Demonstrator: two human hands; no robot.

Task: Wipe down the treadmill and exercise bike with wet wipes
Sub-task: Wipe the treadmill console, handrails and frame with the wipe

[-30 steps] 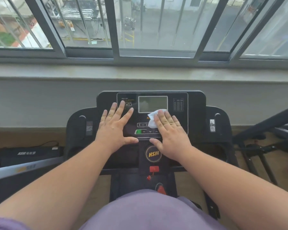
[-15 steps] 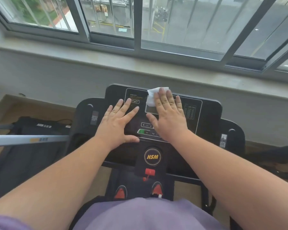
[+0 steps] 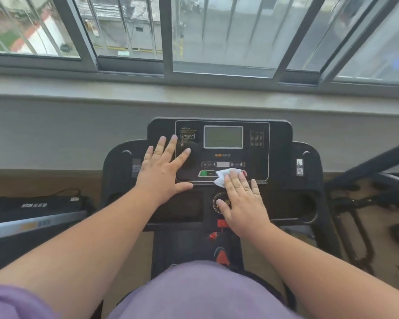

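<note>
Wipe (image 3: 222, 177), white and crumpled, lies on the lower edge of the treadmill console (image 3: 279, 143), over the row of buttons just right of the green button (image 3: 206, 173). The right hand (image 3: 243, 201) presses it flat: its fingers are straight and spread, their tips on the wipe, and only the wipe's left part shows beyond them. The palm of that hand covers most of the round logo badge (image 3: 217, 199) below the console panel, with the thumb lying across the badge. The left hand (image 3: 164, 171) rests flat on the left part of the console, fingers spread wide and straight, holding nothing; its fingertips reach beside the grey display screen (image 3: 223, 137), which sits at the console's upper middle. A red safety clip (image 3: 221, 223) shows just below the badge. Beyond the console runs a grey windowsill (image 3: 78, 88) under a barred window (image 3: 134, 28). Left of the console, on the floor, lies a black bag (image 3: 32, 207) with white lettering. Right of the console stands the dark frame of an exercise bike (image 3: 364, 199). A purple shirt (image 3: 194, 293) fills the view below the console.
</note>
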